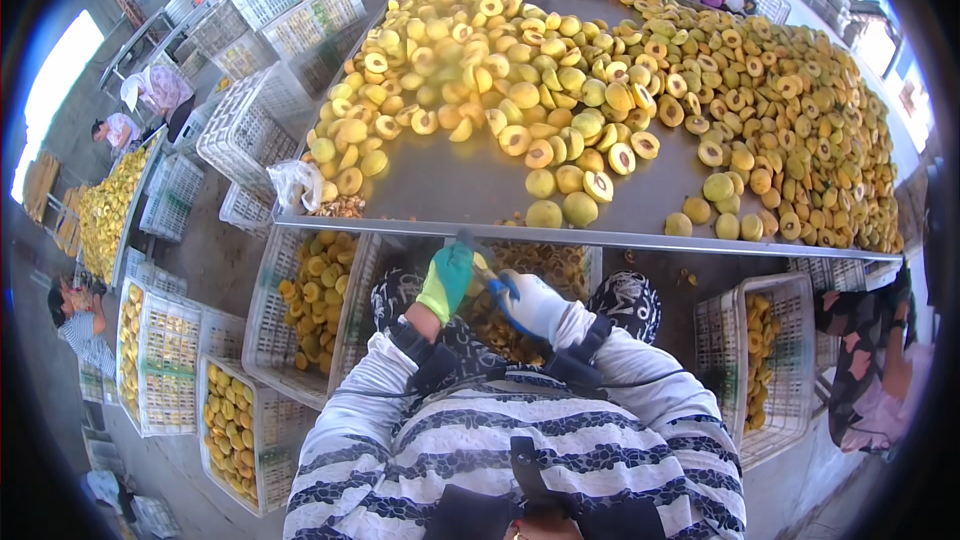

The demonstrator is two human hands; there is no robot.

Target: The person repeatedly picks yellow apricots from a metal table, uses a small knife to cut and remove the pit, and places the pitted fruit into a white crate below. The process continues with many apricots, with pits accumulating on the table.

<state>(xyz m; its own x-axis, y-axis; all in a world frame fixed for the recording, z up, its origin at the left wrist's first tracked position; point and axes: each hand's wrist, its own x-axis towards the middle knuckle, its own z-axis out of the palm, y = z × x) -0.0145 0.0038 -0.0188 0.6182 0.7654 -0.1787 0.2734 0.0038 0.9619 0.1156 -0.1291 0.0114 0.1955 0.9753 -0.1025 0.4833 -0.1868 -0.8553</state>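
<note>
My left hand (448, 279), in a green glove, is closed around a piece of yellow fruit (480, 262) just below the metal table's (525, 232) near edge. Close on its right, my right hand (529, 304), in a white glove with blue fingertips, grips a small tool; its tip is at the fruit and its kind cannot be told. Halved yellow stone fruit, apricots or peaches (523, 95), lie heaped on the table, many with a brown hollow or stone showing. Beneath my hands, a crate holds a mass of brownish-yellow fruit pieces (536, 262).
White plastic crates of fruit stand left (274, 315) and right (795, 360) of my legs. A clear plastic bag (295, 184) lies at the table's left corner beside small scraps (341, 207). Several people work around, one (870, 390) close at the right.
</note>
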